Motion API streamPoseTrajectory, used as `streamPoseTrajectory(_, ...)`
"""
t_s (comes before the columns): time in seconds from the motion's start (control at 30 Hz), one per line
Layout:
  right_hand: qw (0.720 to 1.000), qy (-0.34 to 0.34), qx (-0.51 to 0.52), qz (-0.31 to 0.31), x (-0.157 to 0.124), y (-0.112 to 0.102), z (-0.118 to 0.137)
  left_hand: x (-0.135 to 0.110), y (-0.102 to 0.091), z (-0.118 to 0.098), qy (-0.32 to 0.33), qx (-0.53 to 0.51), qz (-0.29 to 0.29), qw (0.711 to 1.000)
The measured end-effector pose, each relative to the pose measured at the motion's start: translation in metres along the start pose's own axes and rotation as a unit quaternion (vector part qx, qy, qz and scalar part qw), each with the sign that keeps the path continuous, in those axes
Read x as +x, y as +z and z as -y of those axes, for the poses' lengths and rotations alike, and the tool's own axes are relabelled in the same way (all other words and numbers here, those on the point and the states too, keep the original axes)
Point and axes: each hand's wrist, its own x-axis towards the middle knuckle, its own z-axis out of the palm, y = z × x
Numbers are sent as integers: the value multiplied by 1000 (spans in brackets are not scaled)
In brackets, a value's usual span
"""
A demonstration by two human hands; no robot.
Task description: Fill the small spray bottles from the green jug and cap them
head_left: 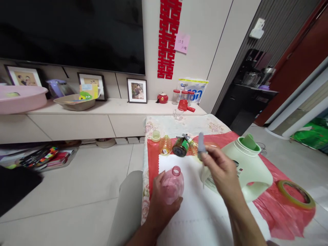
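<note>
My left hand [161, 210] is wrapped round a clear pink bottle [172, 188], whose open round neck faces up. In my right hand [221, 167] is a grey pump head [201, 145], pinched between thumb and fingers, with a pale tube [204, 177] hanging below it. The pump is up and to the right of the bottle's mouth, apart from it. A large light-green jug [252, 177] stands just beyond my right wrist, and a green cup-like piece [248, 141] sits in its mouth. My right forearm hides part of the jug.
At the table's far side are an amber bottle [165, 145], a dark bottle [180, 147] lying on its side and a pale-green cap [155, 136]. A tape roll [284, 186] rests on red plastic at right. A glass mug [178, 115] stands further back.
</note>
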Motion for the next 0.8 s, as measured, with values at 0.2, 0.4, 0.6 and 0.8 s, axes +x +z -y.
streamPoseTrajectory(0.2,960,-56,225,-156,-6,-17,42,-3,6,-13,-12,-12,33,999)
streamPoseTrajectory(0.4,958,-61,237,-147,-13,-16,52,-7,16,-7,40,-9,56,998)
streamPoseTrajectory(0.6,970,-4,228,-86,-23,-4,18,-8,20,-13,57,-10,87,995)
streamPoseTrajectory(0.8,969,51,239,-27,-40,6,-19,-8,22,-24,66,-37,94,993)
